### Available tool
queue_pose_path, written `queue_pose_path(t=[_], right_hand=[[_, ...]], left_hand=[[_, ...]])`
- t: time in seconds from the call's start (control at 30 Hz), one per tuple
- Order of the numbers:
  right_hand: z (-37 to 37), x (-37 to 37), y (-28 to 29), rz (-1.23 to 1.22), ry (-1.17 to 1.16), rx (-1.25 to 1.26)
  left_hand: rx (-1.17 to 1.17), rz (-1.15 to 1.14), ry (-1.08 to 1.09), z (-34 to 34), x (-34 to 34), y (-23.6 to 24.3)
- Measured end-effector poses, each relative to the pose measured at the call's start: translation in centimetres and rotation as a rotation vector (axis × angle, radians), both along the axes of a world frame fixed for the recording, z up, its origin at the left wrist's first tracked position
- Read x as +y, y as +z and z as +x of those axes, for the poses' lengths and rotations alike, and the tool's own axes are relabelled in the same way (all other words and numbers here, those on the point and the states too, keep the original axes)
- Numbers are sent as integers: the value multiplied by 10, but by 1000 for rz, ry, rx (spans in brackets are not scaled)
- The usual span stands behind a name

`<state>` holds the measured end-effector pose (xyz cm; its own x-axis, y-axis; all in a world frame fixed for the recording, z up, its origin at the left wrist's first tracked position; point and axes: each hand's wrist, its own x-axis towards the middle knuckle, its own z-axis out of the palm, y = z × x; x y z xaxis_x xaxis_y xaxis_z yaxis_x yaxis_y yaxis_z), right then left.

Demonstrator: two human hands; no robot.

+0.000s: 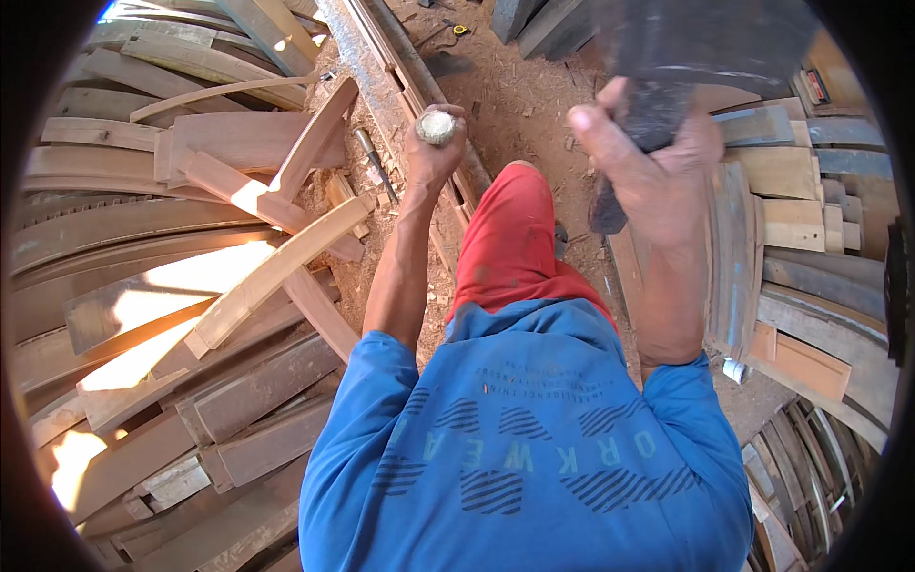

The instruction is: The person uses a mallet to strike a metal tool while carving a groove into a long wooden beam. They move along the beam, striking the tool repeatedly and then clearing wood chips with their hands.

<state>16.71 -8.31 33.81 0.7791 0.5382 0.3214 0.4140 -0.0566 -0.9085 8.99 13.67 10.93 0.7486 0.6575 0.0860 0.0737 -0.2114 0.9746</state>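
- Left hand [441,157]: fingers curled in a fist around a handle [437,125], its pale round end facing the camera
- Rest of handle hidden under the fist; can't tell whether its lower end touches the long plank [412,93] just beside it
- Right hand [658,162]: wrapped around the dark grip of a mallet [710,38], thumb side toward the left; blurred, exact finger placement can't be told
- Mallet: broad dark head at upper right, beyond the right hand, well apart from the handle; grip end sticks out below the hand
- Hands apart, left one left of the red shorts [505,224], right one to their right
- Chisel-like tool [376,164] lying on shavings left of the left hand, near it
- Shavings [543,110] over the ground ahead of the knee
- Yellow tape measure [461,30] on the ground, top, past the long plank
- Curved boards [133,234] stacked at left, pale strip [276,274] slanting across, sun patches on some
- Wood stack [777,172] at right, brown board [803,362] on it lower down
- Person in blue shirt [534,400]
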Motion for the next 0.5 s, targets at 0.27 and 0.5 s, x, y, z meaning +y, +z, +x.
queue_pose_path(t=[0.27, 0.5], right_hand=[[8, 42, -60, -455, -6, 63], [20, 33, -80, -602, 68, -244]], left_hand=[[80, 46, -101, 1, -19, 11], [28, 10, -59, -18, -12, -28]])
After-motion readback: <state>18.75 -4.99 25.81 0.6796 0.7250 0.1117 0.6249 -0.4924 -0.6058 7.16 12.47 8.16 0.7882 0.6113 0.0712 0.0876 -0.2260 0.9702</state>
